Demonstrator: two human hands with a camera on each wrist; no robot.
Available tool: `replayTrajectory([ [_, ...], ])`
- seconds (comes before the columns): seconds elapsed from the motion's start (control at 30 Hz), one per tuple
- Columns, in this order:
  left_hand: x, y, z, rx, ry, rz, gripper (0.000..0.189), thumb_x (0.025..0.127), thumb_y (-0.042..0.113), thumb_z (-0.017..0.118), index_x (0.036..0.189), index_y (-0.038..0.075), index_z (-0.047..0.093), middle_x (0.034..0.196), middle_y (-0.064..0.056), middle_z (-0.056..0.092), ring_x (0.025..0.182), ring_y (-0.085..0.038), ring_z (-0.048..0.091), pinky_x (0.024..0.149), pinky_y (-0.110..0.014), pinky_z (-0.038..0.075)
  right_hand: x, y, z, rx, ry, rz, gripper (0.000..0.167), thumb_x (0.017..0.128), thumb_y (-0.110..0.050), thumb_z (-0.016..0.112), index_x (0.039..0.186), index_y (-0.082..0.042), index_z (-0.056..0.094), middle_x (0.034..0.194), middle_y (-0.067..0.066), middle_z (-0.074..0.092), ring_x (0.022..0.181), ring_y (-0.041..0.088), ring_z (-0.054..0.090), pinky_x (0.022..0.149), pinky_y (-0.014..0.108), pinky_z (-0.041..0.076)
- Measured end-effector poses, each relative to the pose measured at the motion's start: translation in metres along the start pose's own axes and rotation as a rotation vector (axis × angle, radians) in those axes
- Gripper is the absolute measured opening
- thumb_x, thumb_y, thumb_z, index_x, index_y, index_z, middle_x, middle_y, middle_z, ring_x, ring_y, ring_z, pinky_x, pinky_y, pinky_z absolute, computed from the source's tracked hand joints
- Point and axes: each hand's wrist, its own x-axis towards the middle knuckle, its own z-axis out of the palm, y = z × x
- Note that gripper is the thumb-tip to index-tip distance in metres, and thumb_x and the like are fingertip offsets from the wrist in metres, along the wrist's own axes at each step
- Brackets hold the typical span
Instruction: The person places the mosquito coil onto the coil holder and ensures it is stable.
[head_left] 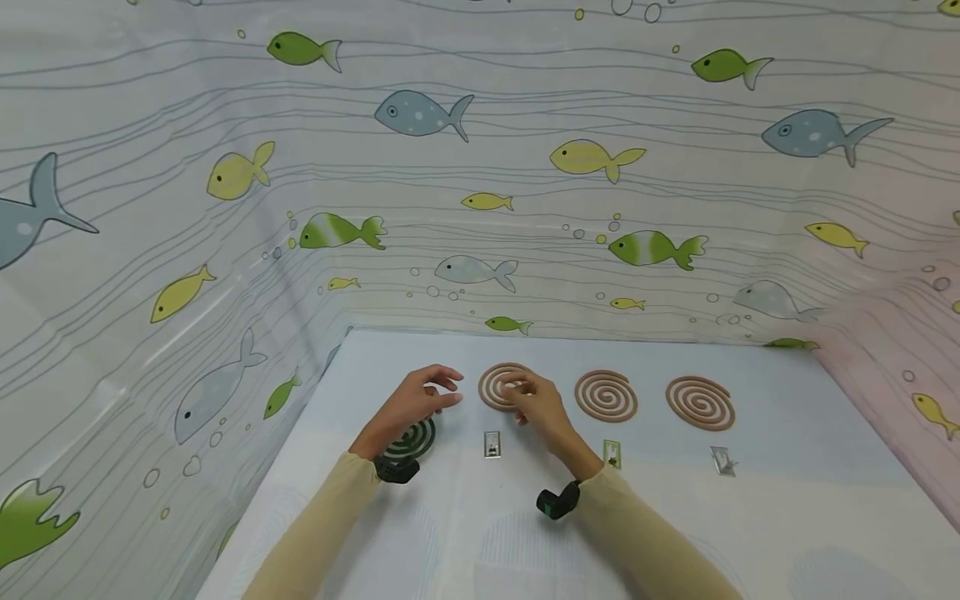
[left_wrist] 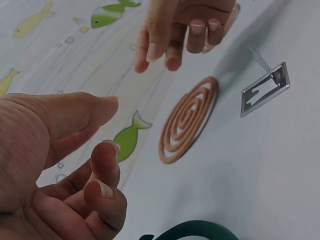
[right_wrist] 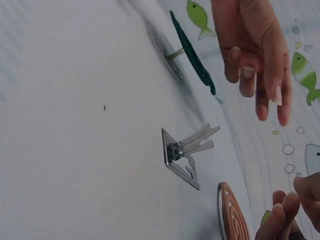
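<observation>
My left hand [head_left: 420, 396] hovers above the table with thumb and fingers apart and loosely bent; nothing is between them. Below it a dark green mosquito coil [right_wrist: 192, 55] sits raised on a stand, partly covered by the wrist in the head view. In the head view, my right hand [head_left: 542, 406] overlaps the right side of a brown mosquito coil [left_wrist: 187, 120] that lies flat. Its fingers are bent and no held thing shows. Between the hands, nearer me, lies a metal coil stand [head_left: 492, 444] with its prongs bent upward, as the right wrist view shows.
Two more brown coils, a middle one [head_left: 606, 396] and a right one [head_left: 700, 403], lie in the same row. Nearer me are a greenish-looking stand [head_left: 612, 454] beside the right forearm and a silver stand [head_left: 723, 461]. Fish-patterned sheeting [head_left: 525, 242] walls the table's back and sides.
</observation>
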Motion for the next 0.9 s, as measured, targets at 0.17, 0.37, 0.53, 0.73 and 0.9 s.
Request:
replayTrajectory([
  [0.17, 0.009, -0.001, 0.008, -0.020, -0.002, -0.003, 0.044, 0.095, 0.027, 0.078, 0.134, 0.014, 0.064, 0.128, -0.016, 0.063, 0.090, -0.044, 0.062, 0.065, -0.039, 0.048, 0.004, 0.005, -0.006, -0.009, 0.013, 0.027, 0.034, 0.098, -0.022, 0.072, 0.125, -0.003, 0.070, 0.097, 0.016, 0.065, 0.062, 0.016, 0.056, 0.055, 0.027, 0.049],
  [0.37, 0.019, 0.001, 0.016, -0.034, 0.018, -0.032, 0.043, 0.095, 0.022, 0.077, 0.134, 0.012, 0.064, 0.126, -0.014, 0.064, 0.090, -0.040, 0.063, 0.067, -0.041, 0.049, 0.009, 0.009, -0.012, -0.010, 0.058, 0.064, 0.032, 0.098, -0.018, 0.072, 0.127, -0.005, 0.069, 0.103, 0.018, 0.067, 0.061, 0.016, 0.055, 0.056, 0.027, 0.049],
  [0.53, 0.028, 0.003, 0.023, -0.025, 0.041, -0.055, 0.042, 0.095, 0.019, 0.076, 0.134, 0.007, 0.063, 0.124, -0.015, 0.063, 0.089, -0.037, 0.065, 0.065, -0.035, 0.049, 0.012, 0.013, -0.014, -0.032, 0.090, 0.106, 0.032, 0.098, -0.017, 0.072, 0.128, -0.008, 0.070, 0.104, 0.015, 0.067, 0.062, 0.015, 0.056, 0.055, 0.028, 0.049],
  [0.73, 0.034, 0.004, 0.028, -0.033, 0.039, -0.065, 0.044, 0.096, 0.019, 0.076, 0.135, 0.006, 0.062, 0.124, -0.014, 0.061, 0.094, -0.038, 0.065, 0.070, -0.041, 0.051, 0.013, 0.018, -0.018, -0.020, 0.109, 0.133, 0.034, 0.097, -0.016, 0.073, 0.130, -0.009, 0.068, 0.101, 0.011, 0.066, 0.065, 0.019, 0.058, 0.057, 0.031, 0.050],
  [0.9, 0.041, 0.000, 0.031, -0.046, 0.042, -0.073, 0.043, 0.096, 0.016, 0.074, 0.136, 0.005, 0.062, 0.123, -0.015, 0.060, 0.092, -0.036, 0.064, 0.070, -0.043, 0.051, 0.016, 0.019, -0.020, -0.006, 0.114, 0.149, 0.040, 0.097, -0.017, 0.073, 0.136, -0.007, 0.065, 0.104, 0.015, 0.067, 0.067, 0.020, 0.059, 0.056, 0.030, 0.050],
])
